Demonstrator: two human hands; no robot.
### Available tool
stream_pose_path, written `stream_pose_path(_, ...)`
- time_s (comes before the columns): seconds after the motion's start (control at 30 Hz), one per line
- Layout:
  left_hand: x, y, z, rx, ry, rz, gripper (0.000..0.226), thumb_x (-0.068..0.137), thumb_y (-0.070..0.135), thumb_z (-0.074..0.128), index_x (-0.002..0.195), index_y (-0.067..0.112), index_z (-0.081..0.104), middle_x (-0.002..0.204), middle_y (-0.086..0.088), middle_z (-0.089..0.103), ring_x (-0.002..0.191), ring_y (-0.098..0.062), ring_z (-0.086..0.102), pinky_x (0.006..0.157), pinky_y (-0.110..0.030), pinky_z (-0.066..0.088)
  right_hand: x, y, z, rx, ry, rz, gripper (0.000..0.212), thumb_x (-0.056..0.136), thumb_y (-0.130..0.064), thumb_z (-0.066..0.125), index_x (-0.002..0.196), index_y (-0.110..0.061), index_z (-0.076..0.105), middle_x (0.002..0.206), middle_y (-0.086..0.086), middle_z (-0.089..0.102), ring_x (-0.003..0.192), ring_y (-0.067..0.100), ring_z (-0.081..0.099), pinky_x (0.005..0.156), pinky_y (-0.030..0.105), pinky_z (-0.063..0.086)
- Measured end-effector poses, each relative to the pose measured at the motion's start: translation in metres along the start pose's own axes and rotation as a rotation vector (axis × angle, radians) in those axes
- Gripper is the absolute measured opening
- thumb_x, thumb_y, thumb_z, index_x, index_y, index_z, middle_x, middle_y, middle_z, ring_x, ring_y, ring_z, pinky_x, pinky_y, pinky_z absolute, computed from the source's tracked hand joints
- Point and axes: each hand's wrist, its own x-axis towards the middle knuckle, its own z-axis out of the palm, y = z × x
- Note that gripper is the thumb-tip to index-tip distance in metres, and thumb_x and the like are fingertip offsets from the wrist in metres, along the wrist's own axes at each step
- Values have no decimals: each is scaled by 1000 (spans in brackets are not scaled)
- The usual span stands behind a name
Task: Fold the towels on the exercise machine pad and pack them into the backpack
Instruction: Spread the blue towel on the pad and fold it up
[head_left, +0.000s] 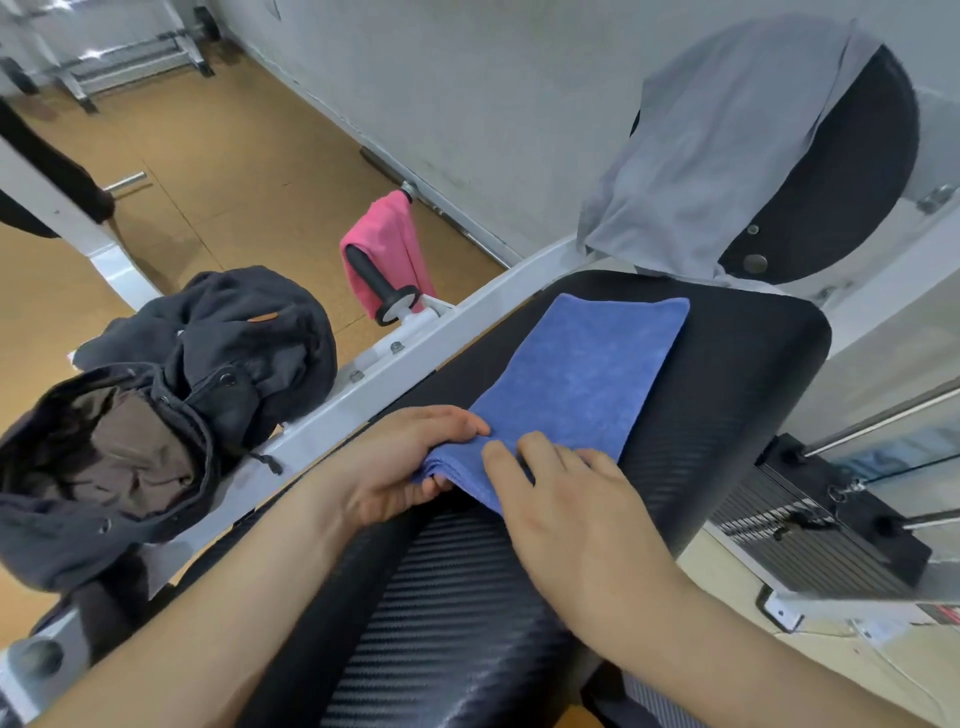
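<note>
On the black pad (737, 364), your blue towel (587, 374) lies folded in a strip. Your left hand (400, 462) pinches its near end, right hand (566, 499) rests flat-fingered on top. Dark backpack (156, 415) sits open off to your left.

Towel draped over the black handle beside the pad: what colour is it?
Pink. The draped towel shows best in the head view.

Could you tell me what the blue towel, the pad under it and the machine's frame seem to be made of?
The blue towel looks like soft microfibre or terry cloth, judging by its fuzzy matte nap. The pad is probably vinyl upholstery, black with a woven carbon-fibre-style pattern and slight sheen. The frame is likely metal painted glossy white, with bolts.
</note>
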Motion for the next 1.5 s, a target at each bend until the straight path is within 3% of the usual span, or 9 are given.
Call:
stream_pose_path(0.17, -23, 17, -11, 1021, 131, 279, 13, 90, 32, 62, 99, 37, 69, 83, 10, 61, 70, -3, 57, 69, -21, 43, 5, 30, -14, -2, -51, -197, 37, 54, -7, 70, 68, -20, 38, 52, -5, 36, 44, 20, 29, 42, 22, 18)
stream_pose_path(0.27, -49, 23, 7, 1113, -68, 501, 35, 86, 44, 67, 119, 38, 61, 115, 20, 53, 106, 4, 51, 92, -14, 38, 13, 52, -28, 176, -253, -118, 11, 82, -23, 56, 93, -22, 55, 72, -4, 60, 63, 18, 52, 56, 35, 42)
stream_pose_path(0.53, -39, 3, 62, 1645, 257, 686, 13, 93, 31, 42, 86, 20, 43, 76, 5, 48, 72, -23, 53, 61, -34, 34, 19, 79, -42, 524, -332, -82, 12, 81, -32, 55, 89, -29, 64, 76, -10, 66, 70, 9, 57, 67, 37, 51)
stream_pose_path(0.67, -63, 29, 74, 1567, -28, 587, 23, 89, 26, 49, 70, 16, 43, 55, 2, 41, 56, -17, 40, 54, -31, 28, 11, 95, -53, 460, -481, -205, 55, 71, -54, 76, 119, -40, 52, 121, -24, 56, 113, -5, 49, 95, 23, 42)
stream_pose_path(0.83, -64, 46, 74, 1338, -281, 362, 16, 69, 26, 49, 62, 15, 39, 56, 4, 38, 53, -13, 35, 53, -29, 31, 0, 105, -38, 351, -571, -236, 93, 61, -76, 65, 142, -51, 27, 150, -33, 25, 145, 4, 13, 117, 40, 20)
stream_pose_path(0.97, -62, 41, 54, 681, -397, 152, 23, 69, 6, 48, 88, 5, 61, 81, -1, 60, 75, -12, 58, 68, -24, 48, -13, 105, -37, 655, -450, -181, 29, 75, -54, 71, 100, -47, 58, 99, -22, 65, 96, 1, 58, 91, 24, 41)
stream_pose_path(1.07, -53, 37, 47, 335, -446, 98, 36, 78, 0, 50, 106, 9, 70, 104, -14, 70, 96, -22, 67, 83, -31, 55, -13, 104, -38, 810, -399, -89, 46, 75, -61, 66, 79, -15, 65, 72, 1, 66, 69, 21, 61, 67, 42, 52)
stream_pose_path(1.23, -29, 48, 29, 512, -160, 183, 23, 99, 10, 50, 117, 10, 65, 116, -8, 70, 108, -21, 67, 95, -32, 53, 2, 94, -37, 945, -233, 182, 39, 89, -50, 59, 81, -12, 65, 67, -7, 64, 64, 9, 57, 67, 36, 48)
stream_pose_path(1.5, 2, 71, -10, 641, -131, 173, 17, 94, 22, 63, 105, 12, 71, 106, -4, 74, 101, -21, 70, 90, -35, 54, 41, 56, -23, 262, -87, 376, 17, 99, -36, 40, 103, -19, 42, 96, 4, 65, 88, 31, 60, 63, 35, 34)
